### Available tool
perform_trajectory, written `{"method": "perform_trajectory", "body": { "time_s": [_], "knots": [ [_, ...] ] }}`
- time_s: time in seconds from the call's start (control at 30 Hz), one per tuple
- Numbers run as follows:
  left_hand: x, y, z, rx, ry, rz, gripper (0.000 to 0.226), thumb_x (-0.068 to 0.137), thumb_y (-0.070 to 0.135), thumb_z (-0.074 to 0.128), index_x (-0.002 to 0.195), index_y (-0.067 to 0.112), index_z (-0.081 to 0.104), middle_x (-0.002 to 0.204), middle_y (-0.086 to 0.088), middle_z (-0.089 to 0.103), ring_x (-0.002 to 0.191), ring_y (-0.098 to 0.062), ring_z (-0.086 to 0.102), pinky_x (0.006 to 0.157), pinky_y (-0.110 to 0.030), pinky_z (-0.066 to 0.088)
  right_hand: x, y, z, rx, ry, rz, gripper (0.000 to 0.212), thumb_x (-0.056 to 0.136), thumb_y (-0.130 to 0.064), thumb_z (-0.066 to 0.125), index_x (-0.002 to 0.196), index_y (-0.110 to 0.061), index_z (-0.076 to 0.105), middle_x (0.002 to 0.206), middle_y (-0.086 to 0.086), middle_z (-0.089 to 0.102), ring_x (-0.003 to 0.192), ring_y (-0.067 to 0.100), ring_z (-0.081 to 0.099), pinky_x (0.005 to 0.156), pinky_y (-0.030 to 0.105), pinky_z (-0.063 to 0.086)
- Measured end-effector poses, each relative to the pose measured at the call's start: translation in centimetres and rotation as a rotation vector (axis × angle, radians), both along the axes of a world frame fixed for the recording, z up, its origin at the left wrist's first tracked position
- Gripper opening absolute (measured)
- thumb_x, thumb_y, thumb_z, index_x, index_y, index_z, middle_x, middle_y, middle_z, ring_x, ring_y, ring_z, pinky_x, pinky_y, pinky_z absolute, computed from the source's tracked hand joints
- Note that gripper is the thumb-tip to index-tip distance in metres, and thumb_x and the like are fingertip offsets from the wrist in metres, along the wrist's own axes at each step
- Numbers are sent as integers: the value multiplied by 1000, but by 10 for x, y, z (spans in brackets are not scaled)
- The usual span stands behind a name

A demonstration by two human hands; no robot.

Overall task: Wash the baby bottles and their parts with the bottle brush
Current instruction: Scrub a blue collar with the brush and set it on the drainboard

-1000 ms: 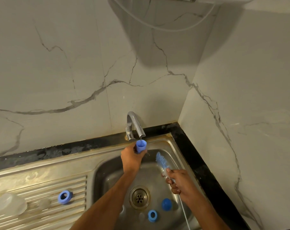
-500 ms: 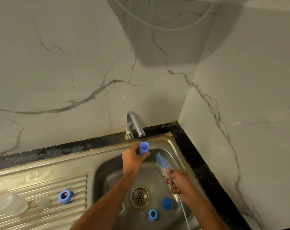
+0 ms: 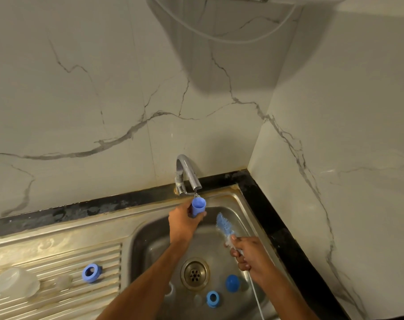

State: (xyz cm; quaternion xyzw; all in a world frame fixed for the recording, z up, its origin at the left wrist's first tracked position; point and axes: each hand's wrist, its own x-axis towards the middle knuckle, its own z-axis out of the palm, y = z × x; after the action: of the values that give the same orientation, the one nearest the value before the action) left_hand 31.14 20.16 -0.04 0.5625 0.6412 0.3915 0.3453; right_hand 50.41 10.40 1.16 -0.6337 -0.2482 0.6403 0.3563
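In the head view, at the centre of the frame, my left hand [image 3: 182,221] has its grip clenched round a small blue bottle cap [image 3: 198,205], open end up just under the faucet [image 3: 187,174] spout. Lower right, my right hand [image 3: 249,254] grips the bottle brush [image 3: 224,228] by its wire handle, bristles up over the sink [image 3: 240,202]. A blue ring [image 3: 212,298] and blue dome cap [image 3: 232,282] lie by the drain [image 3: 194,273]; another blue ring [image 3: 91,272] sits on the draining board [image 3: 57,257], lower left.

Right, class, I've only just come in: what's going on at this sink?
A person is washing baby-bottle parts. The left hand holds a blue cap under the tap, where a thin stream of water runs. The right hand grips the blue bottle brush, its bristles clear of the cap. Another blue cap and a blue ring lie in the sink basin; a second ring sits on the drainboard.
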Motion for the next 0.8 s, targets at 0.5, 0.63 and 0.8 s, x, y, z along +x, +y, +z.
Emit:
{"method": "perform_trajectory", "body": {
  "time_s": [0.5,0.63,0.8],
  "knots": [
    [4,-1,2,29,-15,23,29,83,27,81,109,29,66,95,15,69,89,3,63,86,-20,49,6,0,0,-7,83,28,31,97,-36,56,99,-5,59,64,5,55,43,12,39,38,20,32],
    [1,-1,1,57,-45,104,37,81,24,83,115,26,68,100,12,72,92,-2,65,90,-26,53,7,3,-2,-28,106,35,35,95,-38,57,102,-4,58,64,5,55,42,11,39,38,20,32],
    [3,-6,1,38,-103,-5,40,82,25,82,117,25,64,109,11,69,98,-2,64,93,-27,54,0,1,-2,8,16,22,37,98,-35,55,115,-2,59,63,5,54,45,12,36,40,22,28]
  ]
}}
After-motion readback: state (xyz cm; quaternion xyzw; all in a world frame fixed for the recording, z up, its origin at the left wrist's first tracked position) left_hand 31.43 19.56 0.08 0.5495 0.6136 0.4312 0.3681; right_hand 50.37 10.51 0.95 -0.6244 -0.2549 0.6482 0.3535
